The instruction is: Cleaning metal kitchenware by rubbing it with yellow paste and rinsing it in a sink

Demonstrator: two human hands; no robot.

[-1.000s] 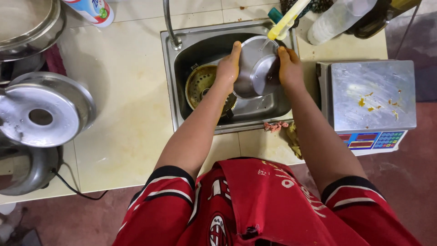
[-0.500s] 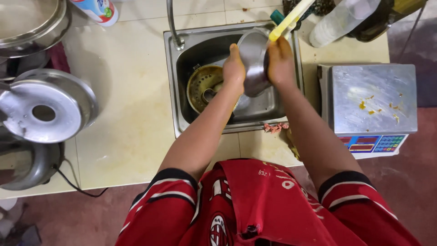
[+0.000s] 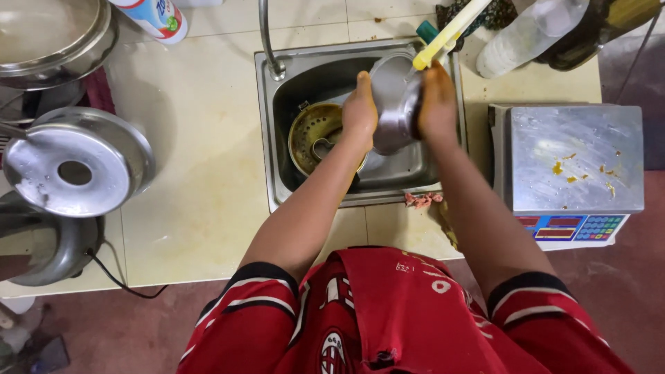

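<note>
Both hands grasp the steel bowl (image 3: 393, 104) over the sink (image 3: 443, 181): left hand (image 3: 360, 111) on its near rim, right hand (image 3: 436, 104) opposite. A firm two-sided hold, with the bowl tilted low above the dirty pot (image 3: 315, 135) beneath the left hand, should keep drips in the basin.

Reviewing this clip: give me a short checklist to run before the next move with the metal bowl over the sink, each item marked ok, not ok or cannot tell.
1. Both hands on the metal bowl: left hand and right hand grip opposite sides, ok.
2. Bowl held over the sink: ok.
3. Dirty pot sits below the bowl: not ok.
4. Water running from the faucet: cannot tell.
5. Bowl inside clean: cannot tell.
</note>
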